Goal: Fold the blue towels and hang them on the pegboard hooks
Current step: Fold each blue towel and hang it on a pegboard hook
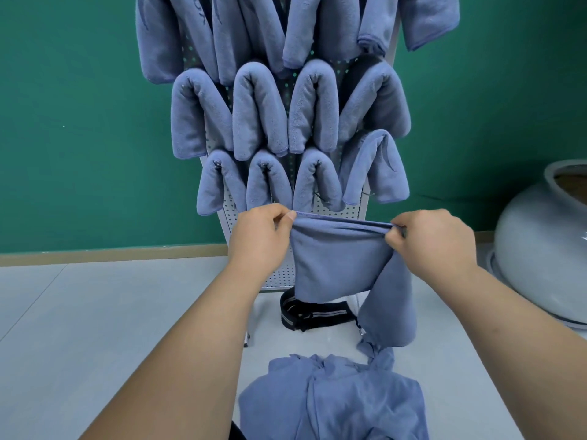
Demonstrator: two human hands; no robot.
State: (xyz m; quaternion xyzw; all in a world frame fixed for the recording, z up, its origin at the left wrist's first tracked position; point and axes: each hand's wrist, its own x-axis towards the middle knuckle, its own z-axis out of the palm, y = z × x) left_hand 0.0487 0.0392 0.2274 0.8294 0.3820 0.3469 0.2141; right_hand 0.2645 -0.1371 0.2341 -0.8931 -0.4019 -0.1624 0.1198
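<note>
I hold a blue towel [336, 262] stretched between both hands in front of the white pegboard [279, 274]. My left hand [259, 239] pinches its upper left corner. My right hand [428, 239] grips the upper right corner, and part of the towel hangs down below that hand. Several folded blue towels [260, 112] hang in rows on the pegboard hooks above my hands. A heap of loose blue towels [333, 398] lies on the floor below.
A green wall [79, 122] stands behind the pegboard. A large grey ceramic pot [540, 249] sits on the floor at the right. A black strap with a buckle [311, 315] lies at the pegboard's foot. The floor [95, 328] is pale grey.
</note>
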